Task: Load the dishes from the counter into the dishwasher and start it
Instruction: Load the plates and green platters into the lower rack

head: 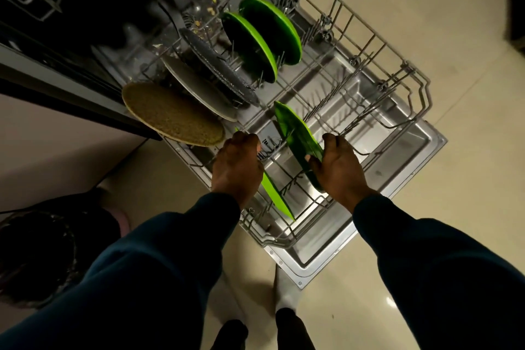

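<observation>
Two green plates are being slotted at the lower rack's (420,77) near edge: left hand (237,167) grips one plate (277,199), right hand (339,167) pinches the other (295,131). Next, seat both upright between tines.

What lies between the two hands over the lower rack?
In the head view, only bare rack wires lie between the left hand and the right hand. Each hand holds its own green plate: left, right.
</observation>
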